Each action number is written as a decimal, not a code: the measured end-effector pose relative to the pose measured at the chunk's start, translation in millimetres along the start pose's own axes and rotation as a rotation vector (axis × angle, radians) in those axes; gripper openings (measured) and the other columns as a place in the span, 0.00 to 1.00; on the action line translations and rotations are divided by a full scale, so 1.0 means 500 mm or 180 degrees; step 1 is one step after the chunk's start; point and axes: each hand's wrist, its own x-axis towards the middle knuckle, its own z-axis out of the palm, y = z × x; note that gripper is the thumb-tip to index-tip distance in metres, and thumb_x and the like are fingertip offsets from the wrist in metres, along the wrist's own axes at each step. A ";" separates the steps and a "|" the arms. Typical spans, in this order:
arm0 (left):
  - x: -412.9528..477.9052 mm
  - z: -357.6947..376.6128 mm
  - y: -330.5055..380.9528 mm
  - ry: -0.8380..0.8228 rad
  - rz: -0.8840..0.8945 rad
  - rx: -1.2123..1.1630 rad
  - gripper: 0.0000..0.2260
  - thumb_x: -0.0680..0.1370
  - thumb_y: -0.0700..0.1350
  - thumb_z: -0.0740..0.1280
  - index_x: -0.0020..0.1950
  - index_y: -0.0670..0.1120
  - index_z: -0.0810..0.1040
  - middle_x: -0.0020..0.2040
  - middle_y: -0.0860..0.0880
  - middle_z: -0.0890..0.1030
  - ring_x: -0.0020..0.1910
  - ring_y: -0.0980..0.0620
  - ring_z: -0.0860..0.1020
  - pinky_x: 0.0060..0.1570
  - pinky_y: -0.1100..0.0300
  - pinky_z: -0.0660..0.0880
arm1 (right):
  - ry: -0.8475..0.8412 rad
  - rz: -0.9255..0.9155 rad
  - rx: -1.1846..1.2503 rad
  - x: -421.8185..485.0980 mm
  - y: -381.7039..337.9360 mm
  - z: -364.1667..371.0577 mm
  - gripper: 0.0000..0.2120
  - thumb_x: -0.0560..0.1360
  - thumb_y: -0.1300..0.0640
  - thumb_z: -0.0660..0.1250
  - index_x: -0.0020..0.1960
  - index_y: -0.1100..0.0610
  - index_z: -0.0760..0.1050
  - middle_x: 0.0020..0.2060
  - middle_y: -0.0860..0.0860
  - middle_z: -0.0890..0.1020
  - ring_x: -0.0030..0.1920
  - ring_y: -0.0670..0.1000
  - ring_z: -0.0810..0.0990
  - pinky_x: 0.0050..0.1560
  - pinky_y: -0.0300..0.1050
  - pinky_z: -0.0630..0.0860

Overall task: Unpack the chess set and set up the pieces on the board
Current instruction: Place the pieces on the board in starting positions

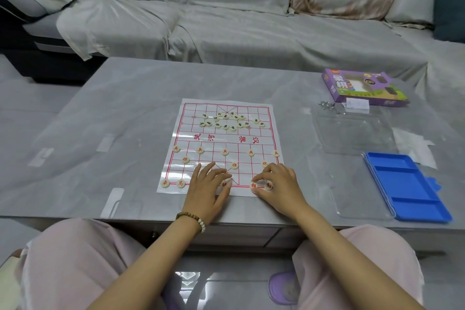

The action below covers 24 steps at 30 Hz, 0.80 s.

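A white paper board (pixel 254 131) with a red grid lies on the grey table. Red-marked round pieces stand on its near half: a row of pawns (pixel 225 152), cannons, a chariot (pixel 165 183) and a horse (pixel 180 183) at the near left corner, one advisor piece (pixel 234 165) in the middle. Black-marked pieces (pixel 227 121) lie in a loose heap on the far half. My left hand (pixel 208 184) rests flat on the near edge with fingertips on a piece there. My right hand (pixel 276 181) pinches a red piece (pixel 253 185) on the near row.
A blue compartment tray (pixel 407 186) and a clear plastic lid (pixel 357 133) lie at the right. The purple game box (pixel 364 87) sits at the far right of the table. A covered sofa (pixel 239 20) stands behind the table.
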 end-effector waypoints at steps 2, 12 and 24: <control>-0.001 -0.001 -0.001 0.0014 0.0004 0.0015 0.25 0.77 0.60 0.45 0.59 0.52 0.77 0.63 0.53 0.76 0.70 0.51 0.64 0.74 0.50 0.48 | -0.0015 0.0002 0.0007 -0.002 0.001 0.000 0.12 0.74 0.43 0.66 0.55 0.46 0.79 0.53 0.44 0.76 0.57 0.45 0.69 0.56 0.37 0.54; 0.006 -0.008 -0.007 0.0013 -0.0067 0.0061 0.27 0.76 0.62 0.45 0.60 0.52 0.76 0.64 0.53 0.75 0.71 0.50 0.64 0.74 0.51 0.48 | -0.0065 -0.0016 0.0006 -0.001 0.002 -0.003 0.13 0.74 0.43 0.67 0.56 0.45 0.78 0.54 0.44 0.75 0.58 0.45 0.69 0.56 0.37 0.55; 0.011 -0.038 -0.038 -0.0043 -0.0003 0.0216 0.28 0.73 0.65 0.48 0.62 0.53 0.75 0.64 0.53 0.74 0.71 0.50 0.63 0.72 0.54 0.44 | -0.0255 -0.0080 -0.0026 0.125 -0.079 0.012 0.17 0.76 0.46 0.65 0.63 0.48 0.75 0.57 0.48 0.78 0.60 0.51 0.72 0.62 0.46 0.61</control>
